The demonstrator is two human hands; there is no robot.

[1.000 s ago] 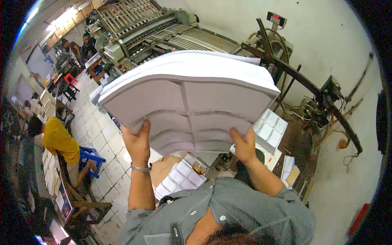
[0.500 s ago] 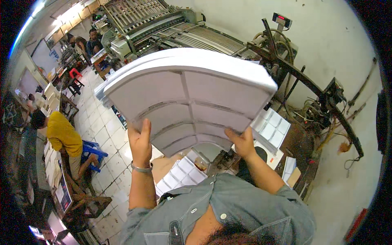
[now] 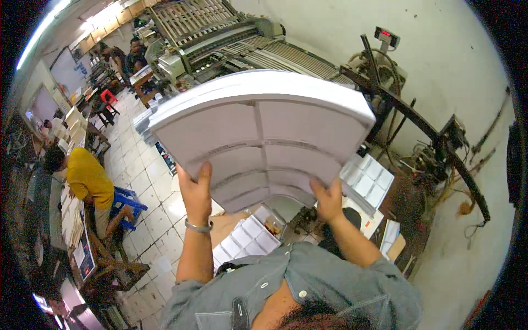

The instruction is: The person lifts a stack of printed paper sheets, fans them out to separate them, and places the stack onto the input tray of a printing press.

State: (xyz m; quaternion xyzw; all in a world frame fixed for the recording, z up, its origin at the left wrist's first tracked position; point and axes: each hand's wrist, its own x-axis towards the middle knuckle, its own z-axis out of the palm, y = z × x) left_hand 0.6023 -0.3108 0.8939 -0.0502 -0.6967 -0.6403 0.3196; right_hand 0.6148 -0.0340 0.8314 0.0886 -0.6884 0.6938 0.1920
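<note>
Between my two hands is a thick stack of large printed paper sheets [image 3: 264,126], raised in front of me and bowed into a curve. Grey bands divide its near face into rectangles. My left hand [image 3: 195,190] grips the stack's lower left edge, thumb on the near face and fingers hidden behind; a bracelet circles that wrist. My right hand [image 3: 328,201] clasps the lower right edge the same way. Below the stack, by my left forearm, lies another pile of printed sheets [image 3: 247,239]. More printed sheets [image 3: 369,179] rest beyond my right hand.
A large machine with slatted rollers [image 3: 258,52] stands ahead. A dark metal bar [image 3: 418,115] slants down along the right wall. At left, a person in a yellow shirt [image 3: 91,176] sits on a blue stool [image 3: 127,206] beside a work table. A red stool [image 3: 108,97] stands farther back.
The stack's upper left corner has shifted slightly right and down in view. Both hands keep their hold, and the surroundings have shifted a little as the view turned.
</note>
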